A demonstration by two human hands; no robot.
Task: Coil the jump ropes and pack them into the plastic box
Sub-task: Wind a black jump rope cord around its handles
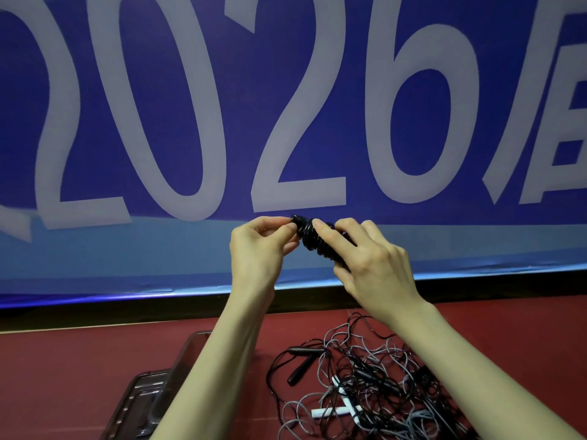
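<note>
From the head camera, a black coiled jump rope (313, 241) is held up in the air in front of the blue banner (286, 122), well above the floor. The bundle's long axis runs on a slant, upper left to lower right. The left hand (260, 249) pinches its upper-left end between curled thumb and fingertips; the right hand (368, 265) wraps its fingers round the lower part, index finger laid along the coils.

Below, on the red floor (63, 360), a tangled heap of black and grey ropes (374, 376) lies loose, with black handles (298, 373) and white handles (336, 408) among it.

Left of the heap, partly behind the left forearm, sits the clear plastic box (187, 354); I cannot tell what is inside. Its lid (139, 404) lies just beside it.
</note>
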